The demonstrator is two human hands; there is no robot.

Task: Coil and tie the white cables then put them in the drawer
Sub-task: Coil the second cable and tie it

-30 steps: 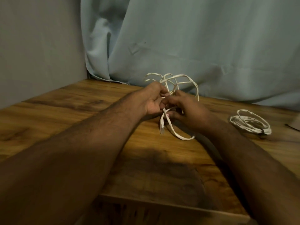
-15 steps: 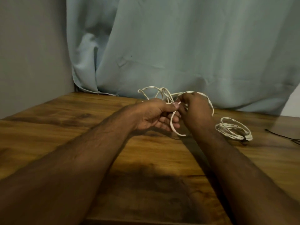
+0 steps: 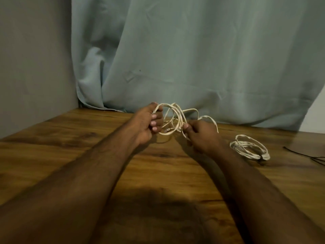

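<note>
Above the tabletop [image 3: 70,147], the left hand [image 3: 147,125] and right hand [image 3: 200,134] each grip loops of a loose white cable [image 3: 175,118]; right of the right hand lies a tied cable coil [image 3: 249,147].

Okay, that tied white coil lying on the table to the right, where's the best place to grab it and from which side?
Probably at the dark tie on the near right edge of the tied coil, coming from above. The coil lies flat on the table, and the tie bunches every strand together, so fingers pinching there should lift all loops at once.
</note>
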